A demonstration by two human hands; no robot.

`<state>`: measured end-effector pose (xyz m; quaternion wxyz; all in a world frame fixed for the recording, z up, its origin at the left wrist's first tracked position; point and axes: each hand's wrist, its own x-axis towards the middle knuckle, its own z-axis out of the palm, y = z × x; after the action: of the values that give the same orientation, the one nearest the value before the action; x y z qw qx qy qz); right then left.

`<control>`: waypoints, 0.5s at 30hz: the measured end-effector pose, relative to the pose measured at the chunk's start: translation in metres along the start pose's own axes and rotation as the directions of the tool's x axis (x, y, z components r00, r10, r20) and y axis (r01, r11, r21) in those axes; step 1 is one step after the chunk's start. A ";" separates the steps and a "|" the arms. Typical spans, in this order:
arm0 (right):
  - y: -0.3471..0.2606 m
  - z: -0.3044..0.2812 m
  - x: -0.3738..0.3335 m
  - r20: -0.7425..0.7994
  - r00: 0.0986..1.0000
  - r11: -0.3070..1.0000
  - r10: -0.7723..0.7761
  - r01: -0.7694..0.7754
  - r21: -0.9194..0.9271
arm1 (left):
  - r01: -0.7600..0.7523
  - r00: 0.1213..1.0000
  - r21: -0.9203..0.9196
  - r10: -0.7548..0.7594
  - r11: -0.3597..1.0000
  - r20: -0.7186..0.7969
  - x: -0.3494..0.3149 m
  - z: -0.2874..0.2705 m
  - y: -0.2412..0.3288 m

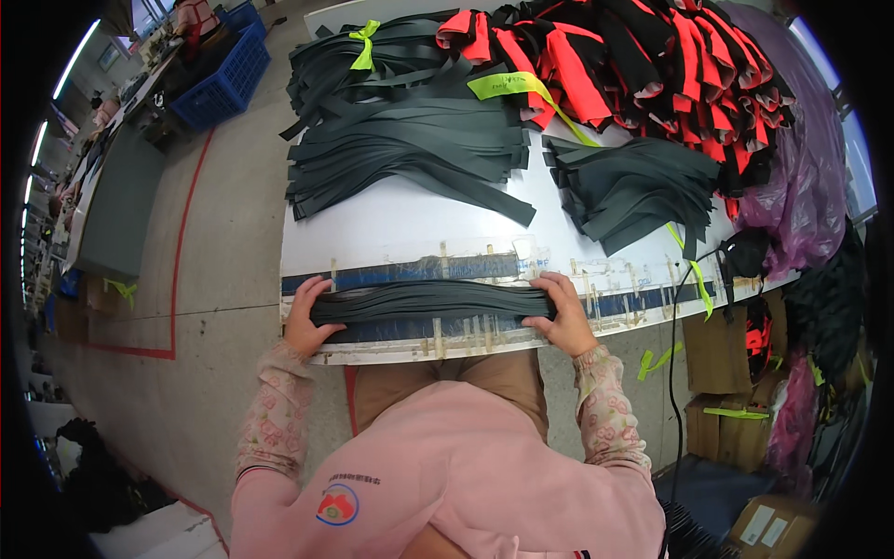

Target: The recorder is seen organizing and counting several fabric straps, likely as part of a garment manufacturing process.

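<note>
The left grip (304, 320) and the right grip (565, 319) are each curled partway closed about one end of a bundle of dark grey-green strips (430, 303), fingers along its far side and thumbs along its near side. The bundle lies crosswise at the near edge of the counter (372, 235), its strips gathered side by side and bowing slightly away from the person in the middle. Under it runs a dark blue band (633, 301) patched with clear and yellowed tape. Floral sleeves (610, 405) cover the forearms, and the person wears a pink top (521, 466). Farther back on the white top, a larger pile of similar strips (400, 154) fans out, a few ends straying toward the right; a smaller, twisted pile (643, 191) lies to its right. Behind the larger pile, more strips are bound with a yellow-green tie (364, 47). At the back right, red and black fabric pieces (684, 70) are heaped up beside purple plastic sheeting (808, 163). A black cable (675, 401) hangs past the counter's near edge, with cardboard boxes (715, 354) below at right. At the far left, a blue crate (223, 79) stands on the floor (233, 242) near another person (194, 20).
</note>
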<state>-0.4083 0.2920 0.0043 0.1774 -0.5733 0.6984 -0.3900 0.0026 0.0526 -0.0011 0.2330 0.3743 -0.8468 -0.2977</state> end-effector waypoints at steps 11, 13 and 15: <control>0.008 -0.009 -0.009 -0.022 0.998 0.998 0.063 -0.063 -0.008 | 0.026 0.998 -0.017 -0.027 1.000 -0.057 -0.013 0.005 -0.009; 0.012 -0.005 -0.013 -0.139 0.990 1.000 0.008 -0.010 -0.014 | 0.011 0.997 0.014 -0.010 1.000 -0.076 -0.011 0.007 -0.006; 0.005 0.001 -0.012 -0.142 0.990 1.000 0.010 -0.012 -0.015 | 0.010 0.995 0.050 -0.006 0.999 -0.096 -0.013 0.011 0.002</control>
<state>-0.4079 0.3032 -0.0022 0.1246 -0.5416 0.7154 -0.4234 0.0024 0.0672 -0.0100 0.2627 0.3974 -0.8404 -0.2586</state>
